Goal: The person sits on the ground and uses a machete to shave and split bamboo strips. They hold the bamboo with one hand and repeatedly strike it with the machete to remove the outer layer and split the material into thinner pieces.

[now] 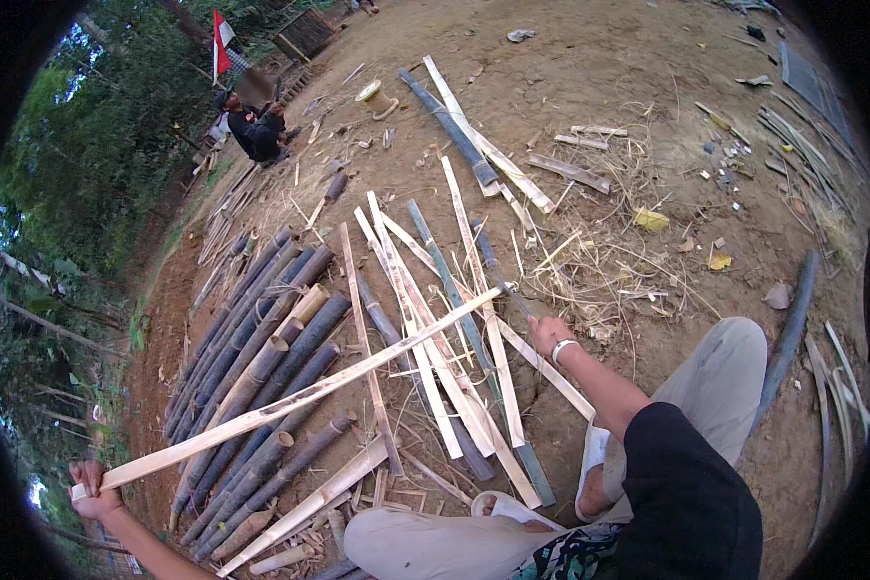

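Note:
A long, pale split bamboo strip [261, 416] runs on a slant across the view. At its lower left end, my left hand [92, 491] is closed round it. My right hand [549, 334], with a white band at the wrist, is closed on a knife, its narrow grey blade [520, 302] at the strip's far end. Whether the edge cuts into the bamboo is too small to tell. Beneath the held strip, several split bamboo strips [464, 396] lie crossed on the ground, some pale, some with green-grey skin.
Dark bamboo poles [261, 362] lie stacked at left. Thin shavings [599, 261] litter the ground at right. Farther off are a dark bamboo length [449, 126] and a spool [375, 97]. Another person [253, 130] sits near a red and white flag [222, 43]. My bent legs are at the front.

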{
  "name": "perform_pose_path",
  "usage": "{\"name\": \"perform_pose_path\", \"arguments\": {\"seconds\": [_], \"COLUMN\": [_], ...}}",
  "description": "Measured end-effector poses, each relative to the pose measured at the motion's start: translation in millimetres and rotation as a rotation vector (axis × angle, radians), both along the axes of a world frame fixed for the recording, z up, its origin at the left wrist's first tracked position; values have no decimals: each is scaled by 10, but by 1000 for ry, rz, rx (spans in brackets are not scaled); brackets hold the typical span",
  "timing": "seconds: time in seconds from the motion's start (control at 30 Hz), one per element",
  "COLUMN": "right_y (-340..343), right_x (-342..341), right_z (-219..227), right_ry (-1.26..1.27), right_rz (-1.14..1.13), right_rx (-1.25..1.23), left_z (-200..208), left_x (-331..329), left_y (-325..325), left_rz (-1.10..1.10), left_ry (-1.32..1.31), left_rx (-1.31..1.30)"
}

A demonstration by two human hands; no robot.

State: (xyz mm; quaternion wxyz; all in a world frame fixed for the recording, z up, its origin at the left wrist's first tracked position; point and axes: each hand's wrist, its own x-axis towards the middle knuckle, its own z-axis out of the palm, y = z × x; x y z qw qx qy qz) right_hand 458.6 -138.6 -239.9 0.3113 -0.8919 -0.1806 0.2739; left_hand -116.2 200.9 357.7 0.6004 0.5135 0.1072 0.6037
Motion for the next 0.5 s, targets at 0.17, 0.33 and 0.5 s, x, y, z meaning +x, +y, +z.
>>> {"name": "perform_pose_path", "arguments": {"seconds": [0.17, 0.33, 0.5], "right_y": [14, 59, 240], "right_x": [105, -132, -1030], "right_z": [47, 194, 1029], "right_ry": [2, -84, -143], "right_rz": [-11, -59, 92], "right_rx": [-85, 25, 375], "left_z": [-82, -131, -278], "left_x": [-159, -224, 277], "left_y": [70, 29, -312], "left_rz": [65, 282, 885], "left_ry": [-58, -177, -96], "left_rx": [-45, -142, -152]}}
